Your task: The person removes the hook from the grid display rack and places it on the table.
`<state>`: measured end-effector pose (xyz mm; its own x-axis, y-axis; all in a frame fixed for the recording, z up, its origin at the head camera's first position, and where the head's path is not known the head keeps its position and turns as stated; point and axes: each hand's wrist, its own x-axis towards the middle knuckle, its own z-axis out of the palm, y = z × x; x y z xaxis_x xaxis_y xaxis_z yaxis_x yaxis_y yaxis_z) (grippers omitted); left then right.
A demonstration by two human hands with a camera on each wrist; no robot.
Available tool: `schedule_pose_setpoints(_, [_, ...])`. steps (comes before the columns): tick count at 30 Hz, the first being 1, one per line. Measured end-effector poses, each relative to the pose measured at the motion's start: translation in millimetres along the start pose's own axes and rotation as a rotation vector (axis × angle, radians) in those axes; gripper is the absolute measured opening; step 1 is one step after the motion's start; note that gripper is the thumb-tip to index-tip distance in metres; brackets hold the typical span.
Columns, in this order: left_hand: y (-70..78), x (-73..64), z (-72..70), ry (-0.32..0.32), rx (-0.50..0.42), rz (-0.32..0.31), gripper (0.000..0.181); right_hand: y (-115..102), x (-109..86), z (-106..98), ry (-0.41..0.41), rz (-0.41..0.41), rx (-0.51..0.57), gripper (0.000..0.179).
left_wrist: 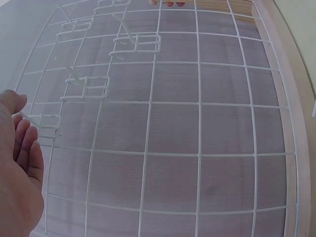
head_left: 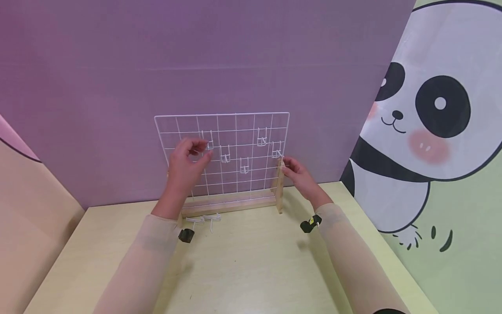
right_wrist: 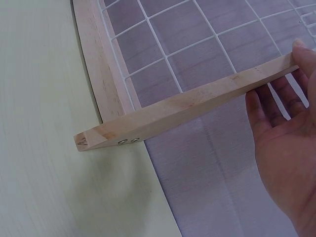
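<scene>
A white wire grid panel [head_left: 235, 131] stands upright in a wooden stand [head_left: 231, 208], with several white wire hooks [head_left: 244, 168] hung across it. My left hand [head_left: 186, 165] is raised in front of the panel's upper left part, beside one hook [head_left: 210, 144]. In the left wrist view its thumb and loosely bent fingers [left_wrist: 33, 158] lie close to that hook [left_wrist: 48, 126], apart from each other. On the other side, my right hand [right_wrist: 284, 158] grips the top of the stand's right wooden upright [right_wrist: 197, 98], thumb on one face and fingers on the other.
Two loose white hooks [head_left: 212, 217] lie on the pale wooden table [head_left: 243, 261] before the stand's left end. A purple backdrop [head_left: 219, 56] rises behind the panel. To the right is a wall with a panda picture [head_left: 427, 117].
</scene>
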<state>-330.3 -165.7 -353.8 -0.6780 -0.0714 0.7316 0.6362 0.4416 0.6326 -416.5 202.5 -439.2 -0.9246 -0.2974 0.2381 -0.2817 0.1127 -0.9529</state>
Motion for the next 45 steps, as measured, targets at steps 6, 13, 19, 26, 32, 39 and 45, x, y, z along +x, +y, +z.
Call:
schedule_pose_setpoints(6, [7.3,3.3,2.1,0.017,-0.022,0.012,0.021,-1,-1.7,0,-0.004,0.000,-0.004,0.041])
schedule_pose_setpoints(13, [11.4,4.7,2.8,0.020,-0.008,0.007,0.016,-2,-2.2,-1,-0.003,-0.002,0.010,0.041])
schedule_pose_setpoints(19, [12.1,4.6,3.4,0.046,-0.013,0.014,0.013,-2,-1.8,0,0.002,-0.014,0.013,0.041])
schedule_pose_setpoints(26, [11.5,5.0,2.6,0.102,0.018,0.025,0.009,0,-0.9,-1,0.002,-0.005,-0.004,0.040])
schedule_pose_setpoints(32, [11.9,8.1,0.9,0.128,0.025,0.094,0.005,-1,-1.9,-1,0.002,-0.009,0.000,0.041])
schedule_pose_setpoints(39, [13.2,11.6,-1.3,0.130,0.045,0.173,0.006,-4,-4.5,-2,-0.004,-0.013,0.012,0.042])
schedule_pose_setpoints(45, [19.7,16.1,-6.2,0.145,0.021,0.223,0.005,-7,-5.4,0,0.004,-0.008,-0.002,0.041])
